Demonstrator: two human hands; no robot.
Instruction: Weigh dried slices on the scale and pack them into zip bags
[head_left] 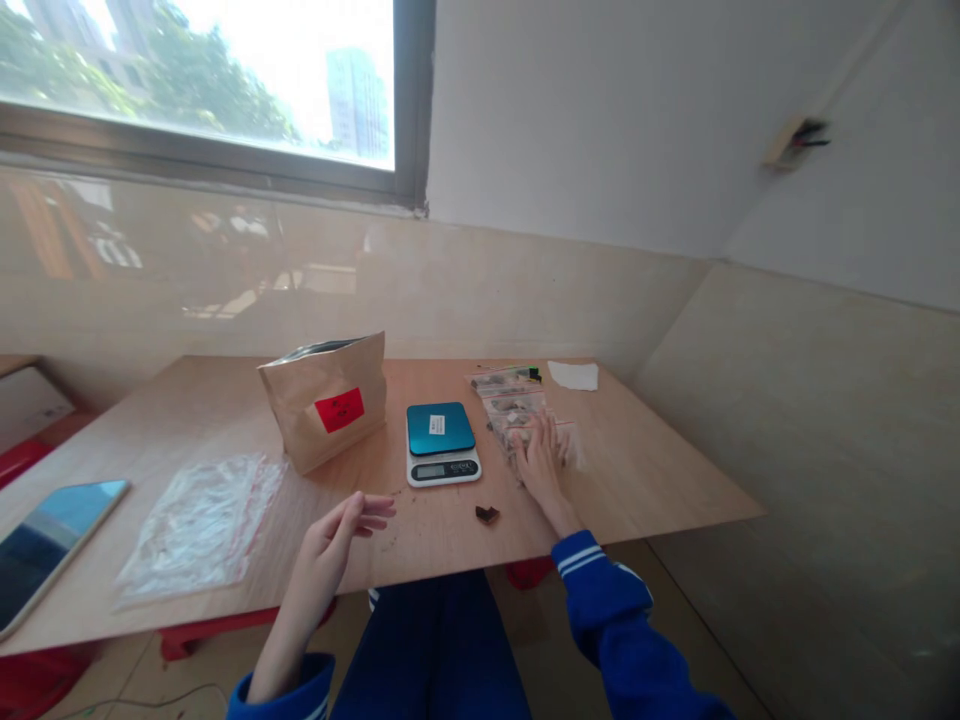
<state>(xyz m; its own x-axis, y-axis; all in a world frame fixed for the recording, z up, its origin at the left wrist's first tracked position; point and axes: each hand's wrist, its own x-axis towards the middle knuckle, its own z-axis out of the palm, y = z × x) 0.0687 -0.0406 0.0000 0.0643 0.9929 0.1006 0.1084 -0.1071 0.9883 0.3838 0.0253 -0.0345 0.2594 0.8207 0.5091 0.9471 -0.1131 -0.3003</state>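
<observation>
The right hand (540, 465) lies palm down on a pile of clear plastic bags (510, 408), open with its fingers slightly spread, and shows no visible grip on them. The bags hold small grey and brown pieces, too small to identify. Taking the scale (441, 445) as the centre of a clock, with 12 o'clock toward the window (195, 80), the pile sits at 2 o'clock, just beside the scale, on a light wooden counter (645, 480). The scale has a teal top, a white base and a small white label. The left hand (337, 545) is at 7 o'clock, raised just above the counter's near edge, open with its fingers loosely curled, and holds nothing. Both forearms come out of blue sleeves with white stripes. A small dark brown piece (487, 514) lies at 5 o'clock, between the two hands. At 9 o'clock, a brown paper bag (326, 400) with a red label stands upright. At 8 o'clock, a second clear plastic bag (199, 525) with red edges lies flat, and a tablet (52, 550) sits farther out at the counter's left edge. A white sheet of paper (574, 375) lies at 2 o'clock, beyond the pile, near the wall.
</observation>
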